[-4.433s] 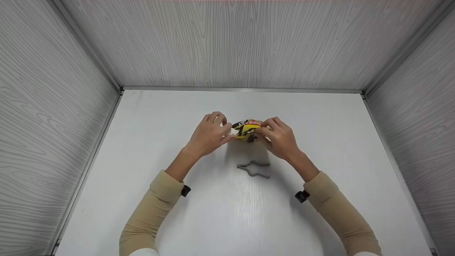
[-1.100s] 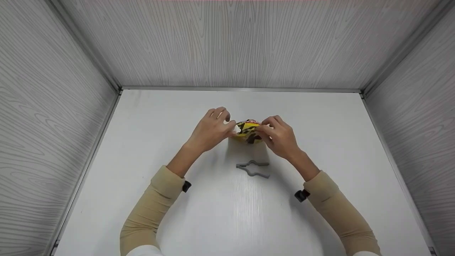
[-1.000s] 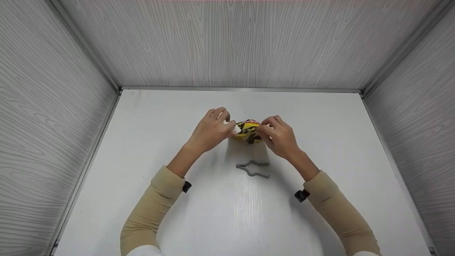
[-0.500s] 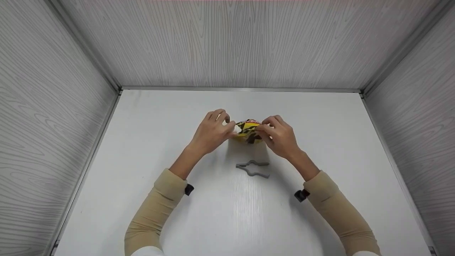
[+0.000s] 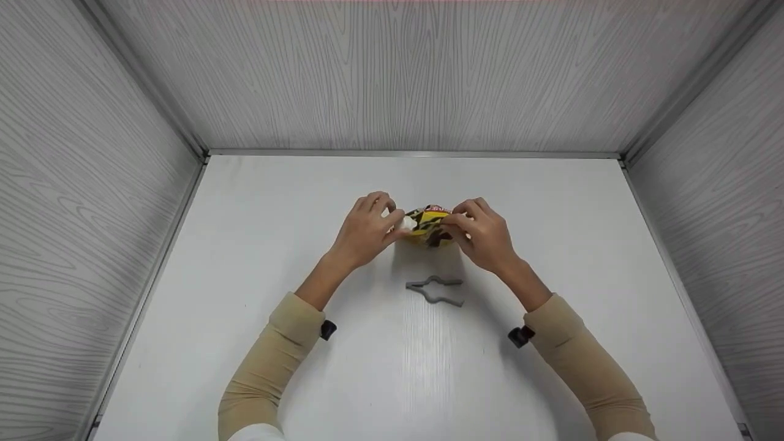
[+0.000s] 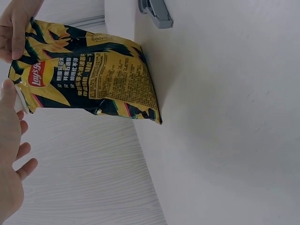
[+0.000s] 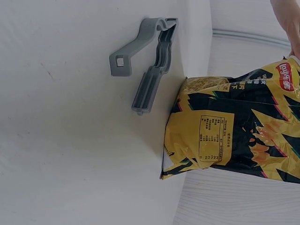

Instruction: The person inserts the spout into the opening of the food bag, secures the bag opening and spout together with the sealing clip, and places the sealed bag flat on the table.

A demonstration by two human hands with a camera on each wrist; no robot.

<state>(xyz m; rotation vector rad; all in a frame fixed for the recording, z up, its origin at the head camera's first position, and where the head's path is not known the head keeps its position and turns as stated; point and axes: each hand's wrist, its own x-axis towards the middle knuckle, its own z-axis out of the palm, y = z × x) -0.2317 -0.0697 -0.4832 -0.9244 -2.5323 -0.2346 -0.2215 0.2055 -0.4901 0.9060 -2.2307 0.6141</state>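
Note:
A black-and-yellow Lay's chip bag (image 5: 429, 225) stands upright on the table, its printed panels showing in both wrist views. My left hand (image 5: 365, 229) pinches the bag's top left corner between thumb and forefinger, the other fingers raised. A small white patch (image 5: 406, 224) shows at those fingertips, by the bag's top edge. On the opposite side, my right hand (image 5: 481, 236) pinches the bag's top right edge. On the near side of the bag lies a grey bag clip (image 5: 435, 291), its two hinged arms spread apart.
The white table (image 5: 380, 367) is bounded by grey wood-grain panels, with the back panel (image 5: 416, 79) beyond the bag. A metal strip (image 5: 416, 154) runs along the table's far edge. Both sleeves carry a small black camera near the wrist.
Over the last second my left hand and forearm shift slightly toward the near side. The white patch at the left fingertips was less visible 4.4 seconds ago. The right hand keeps its hold; the clip stays.

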